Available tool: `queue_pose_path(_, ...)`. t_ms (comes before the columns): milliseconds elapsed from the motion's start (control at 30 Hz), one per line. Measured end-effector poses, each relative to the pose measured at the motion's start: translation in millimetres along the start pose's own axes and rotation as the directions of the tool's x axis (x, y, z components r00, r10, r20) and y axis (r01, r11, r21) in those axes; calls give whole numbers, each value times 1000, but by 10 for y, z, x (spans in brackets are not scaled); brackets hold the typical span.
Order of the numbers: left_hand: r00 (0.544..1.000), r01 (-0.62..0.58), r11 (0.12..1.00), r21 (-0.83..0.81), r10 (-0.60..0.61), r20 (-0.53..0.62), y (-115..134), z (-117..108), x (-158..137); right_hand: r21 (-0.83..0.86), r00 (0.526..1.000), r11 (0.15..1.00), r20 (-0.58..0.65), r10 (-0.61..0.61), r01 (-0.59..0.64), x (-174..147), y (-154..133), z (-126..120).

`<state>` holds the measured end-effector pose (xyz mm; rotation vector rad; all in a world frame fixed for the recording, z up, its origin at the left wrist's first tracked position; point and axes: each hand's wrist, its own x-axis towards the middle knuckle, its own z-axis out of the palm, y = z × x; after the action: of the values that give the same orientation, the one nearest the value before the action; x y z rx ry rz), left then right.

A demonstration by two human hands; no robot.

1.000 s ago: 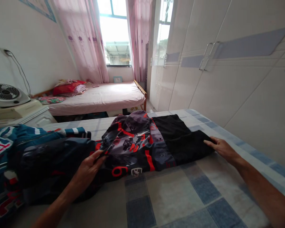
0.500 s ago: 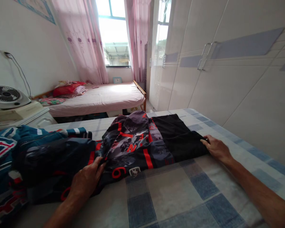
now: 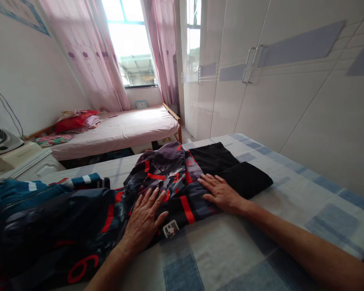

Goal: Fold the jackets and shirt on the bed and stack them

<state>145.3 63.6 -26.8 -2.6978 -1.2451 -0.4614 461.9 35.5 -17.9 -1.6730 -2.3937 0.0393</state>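
A dark patterned garment with red stripes and lettering (image 3: 170, 161) lies partly folded on the bed; its kind is hard to make out. Its plain black section (image 3: 242, 178) extends to the right. My left hand (image 3: 145, 218) rests flat on the patterned part, fingers spread, beside a white badge patch (image 3: 171, 229). Palm down, my right hand (image 3: 220, 194) presses on the cloth near the black section, its fingers stretched out. More dark cloth with a red ring-shaped print (image 3: 83, 267) spreads left of my left hand.
A checked blue-and-white sheet (image 3: 224, 250) covers the bed under the clothes. Teal clothing with white stripes (image 3: 33, 194) lies at the left. A white wardrobe (image 3: 315, 113) lines the right side. Beyond stand a pink-covered bed (image 3: 130, 129) and a fan (image 3: 1, 139).
My left hand has let go of the cloth and now lies flat on it. My right hand has released the black end and moved left onto the garment. The view has shifted slightly.
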Motion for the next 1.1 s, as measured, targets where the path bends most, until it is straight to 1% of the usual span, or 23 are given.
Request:
queue_pose_path(33,1000,16,1000,0,-16,0,-33,18,-34,-36,994,994,2,106,-106,-70,280,8)
queue_pose_path(67,1000,27,1000,-2,-27,1,-56,21,-58,-78,972,969,-17,234,-235,-147,570,3)
queue_pose_path(100,1000,31,999,-4,-31,2,-68,15,-73,-114,930,923,-45,366,-369,-224,848,-11)
queue_pose_path(133,999,35,999,-7,-35,2,-71,6,-77,-137,882,871,-64,467,-471,-294,1095,-27)
queue_pose_path(167,999,36,999,-9,-36,1,-68,-3,-75,-149,842,829,-77,534,-539,-353,1297,-39)
queue_pose_path(233,999,43,999,-15,-44,-1,-52,-11,-63,-178,811,792,-89,578,-584,-434,1552,-41)
queue_pose_path(300,999,52,998,-22,-52,0,-37,-6,-54,-206,819,793,-103,565,-573,-483,1652,-2)
queue_pose_path(433,997,78,996,-50,-78,9,-13,1,-57,-218,859,831,-152,489,-512,-559,1747,106)
queue_pose_path(467,996,87,994,-59,-87,15,-8,-2,-58,-210,858,833,-164,486,-512,-558,1777,107)
queue_pose_path(533,994,106,991,-78,-104,33,4,-13,-54,-200,839,817,-197,507,-541,-483,1804,54)
queue_pose_path(600,992,123,987,-99,-119,50,16,-27,-47,-192,828,813,-252,500,-549,-271,1725,-62)
queue_pose_path(633,991,129,985,-110,-124,55,21,-33,-44,-179,838,832,-281,468,-525,-109,1631,-129)
queue_pose_path(700,989,142,981,-132,-134,63,29,-45,-40,-126,880,902,-312,359,-413,312,1343,-242)
queue_pose_path(767,987,154,976,-153,-144,70,34,-55,-41,-49,929,963,-279,242,-266,806,983,-285)
queue_pose_path(867,984,169,967,-190,-157,78,37,-68,-46,0,962,987,-223,156,-161,1524,483,-218)
queue_pose_path(933,984,178,959,-221,-166,72,38,-73,-51,-42,971,992,-216,105,-116,1916,228,-133)
queue_pose_path(967,983,180,955,-237,-169,65,37,-74,-53,-86,975,993,-216,59,-79,2079,123,-92)
queue_pose_path(1033,984,180,947,-265,-172,54,37,-75,-56,-192,977,981,-199,-74,36,2341,-56,-23)
queue_pose_path(1100,983,184,941,-286,-175,54,35,-76,-56,-277,965,947,-157,-212,163,2531,-202,23)
